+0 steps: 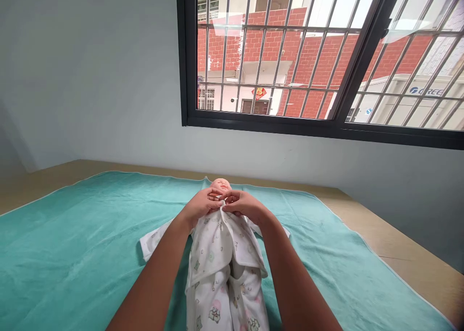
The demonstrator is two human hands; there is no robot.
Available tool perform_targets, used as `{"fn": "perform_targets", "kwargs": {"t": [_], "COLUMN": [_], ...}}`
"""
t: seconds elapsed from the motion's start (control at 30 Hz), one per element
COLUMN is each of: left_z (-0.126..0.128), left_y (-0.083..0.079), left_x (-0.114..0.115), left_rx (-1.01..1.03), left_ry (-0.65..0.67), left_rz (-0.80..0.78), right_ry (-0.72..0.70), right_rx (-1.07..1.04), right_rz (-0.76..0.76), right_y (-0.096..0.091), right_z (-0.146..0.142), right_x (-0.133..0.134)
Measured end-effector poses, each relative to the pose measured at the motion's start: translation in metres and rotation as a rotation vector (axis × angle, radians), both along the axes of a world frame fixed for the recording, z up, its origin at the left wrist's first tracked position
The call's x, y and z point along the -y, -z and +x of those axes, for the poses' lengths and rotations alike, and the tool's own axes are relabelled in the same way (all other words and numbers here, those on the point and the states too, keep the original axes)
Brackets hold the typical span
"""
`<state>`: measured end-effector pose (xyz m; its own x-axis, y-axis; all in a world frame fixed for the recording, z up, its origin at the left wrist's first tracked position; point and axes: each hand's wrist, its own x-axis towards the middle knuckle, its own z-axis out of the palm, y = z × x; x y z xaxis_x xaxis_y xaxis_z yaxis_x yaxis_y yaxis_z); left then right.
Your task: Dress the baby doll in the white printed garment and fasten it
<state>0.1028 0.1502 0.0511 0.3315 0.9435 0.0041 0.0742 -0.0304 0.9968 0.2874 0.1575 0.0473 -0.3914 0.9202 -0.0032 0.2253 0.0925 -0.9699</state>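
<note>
A baby doll lies on its back, its head toward the wall. It wears a white printed baby jacket and matching trousers. The jacket's front edges meet at the neck and part lower down. My left hand pinches the collar from the left, just below the doll's chin. From the right, my right hand pinches the other edge of the collar, its fingertips close to the left ones. Any fastener between the fingers is hidden. One jacket sleeve spreads out to the left.
A turquoise blanket lies under the doll on a wooden surface. Behind it rises a pale wall with a dark-framed, barred window.
</note>
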Motion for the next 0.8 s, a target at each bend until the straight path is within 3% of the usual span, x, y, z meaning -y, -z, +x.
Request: {"fn": "perform_targets", "kwargs": {"t": [0.3,0.47,0.6,0.8], "left_z": [-0.006,-0.006,-0.004,-0.003], "left_y": [0.013,0.01,0.005,0.002], "left_x": [-0.01,-0.009,-0.006,-0.004], "left_rx": [0.106,0.091,0.069,0.175], "left_ry": [0.063,0.025,0.0,0.024], "left_rz": [0.008,-0.032,-0.021,-0.052], "right_ry": [-0.002,-0.009,0.064,0.069], "right_rx": [-0.095,-0.121,-0.021,0.003], "right_rz": [-0.05,-0.073,-0.071,-0.029], "right_y": [0.005,0.004,-0.002,-0.011], "right_z": [0.003,0.004,0.003,-0.002], "right_x": [-0.002,-0.002,-0.001,0.003]}}
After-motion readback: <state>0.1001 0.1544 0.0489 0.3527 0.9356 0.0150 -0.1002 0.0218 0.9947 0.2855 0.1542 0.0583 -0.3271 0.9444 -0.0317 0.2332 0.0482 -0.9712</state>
